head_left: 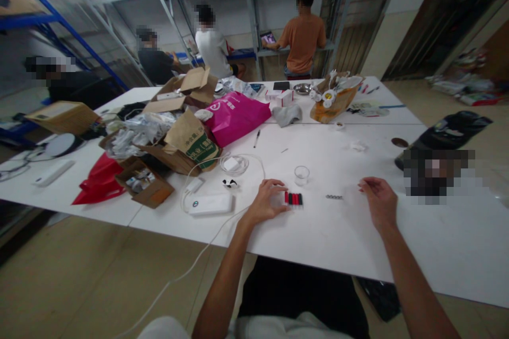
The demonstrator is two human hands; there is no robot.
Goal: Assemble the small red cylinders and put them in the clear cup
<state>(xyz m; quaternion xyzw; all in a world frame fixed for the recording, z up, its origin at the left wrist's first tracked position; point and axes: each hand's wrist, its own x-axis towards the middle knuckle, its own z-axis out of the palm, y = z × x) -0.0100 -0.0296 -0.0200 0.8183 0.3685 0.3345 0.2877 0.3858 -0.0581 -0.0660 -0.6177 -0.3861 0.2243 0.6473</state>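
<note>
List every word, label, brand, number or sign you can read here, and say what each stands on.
"净含量" (most likely; what follows is unclear): brown paper bag.
White characters on that bag's green panel: too blurred to read surely.
White logo and lettering on the pink bag: too blurred to read.
No other text is readable.

1. Pale greyish-white top [278, 327], just the lower bit showing, kinda rumpled.
2. Black bottoms [302, 296], pretty plain looking tbh.
3. Forearms [228, 270] bare, left hand [267, 203] and right hand [380, 204] too.
</note>
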